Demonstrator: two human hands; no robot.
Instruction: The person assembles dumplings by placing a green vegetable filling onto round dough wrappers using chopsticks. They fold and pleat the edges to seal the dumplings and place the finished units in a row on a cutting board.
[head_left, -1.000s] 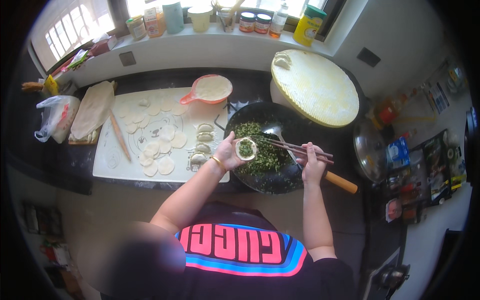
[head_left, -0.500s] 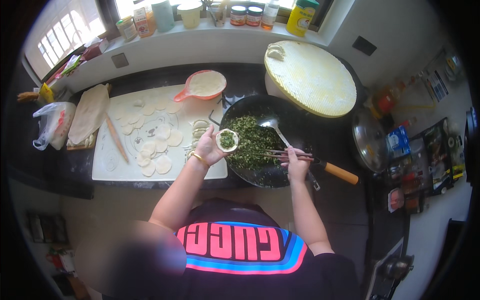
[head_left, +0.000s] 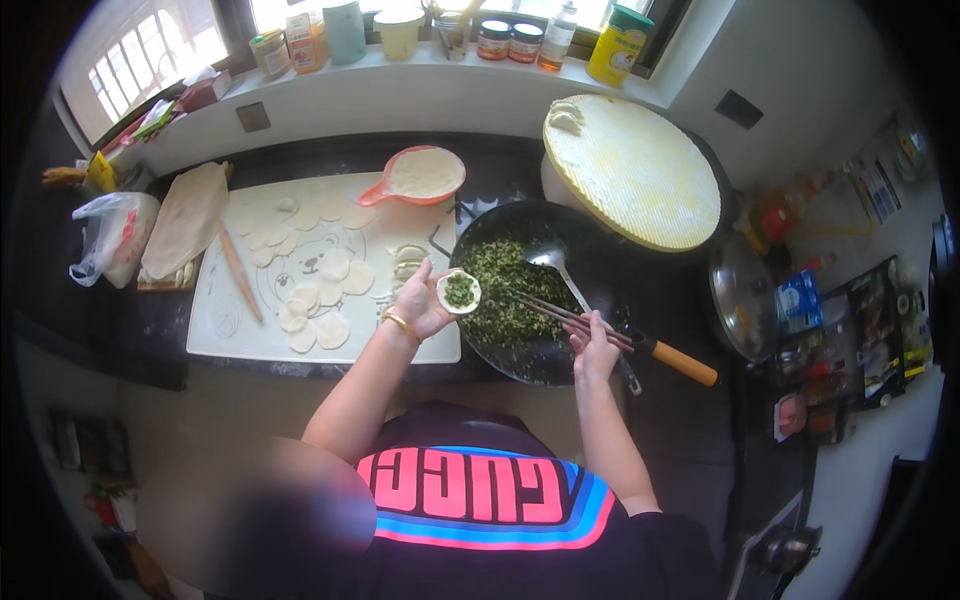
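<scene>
My left hand holds a round dumpling wrapper at the near left rim of a dark wok. Chopped green filling lies in the wrapper's middle. In my right hand, chopsticks are gripped, their tips over the green filling heaped in the wok. A metal spoon rests in the wok, its handle running down past my right hand. To the left, a white mat bears several flat wrappers and a short row of folded dumplings.
A round yellow ridged tray with a few dumplings stands behind the wok. A red strainer of flour sits at the mat's back edge. On the mat's left lies a rolling pin. The wok's wooden handle points right.
The chopstick tips have swung left and upward, toward the filling beside the wrapper. My left hand keeps holding the filled wrapper. The whole view has shifted slightly.
</scene>
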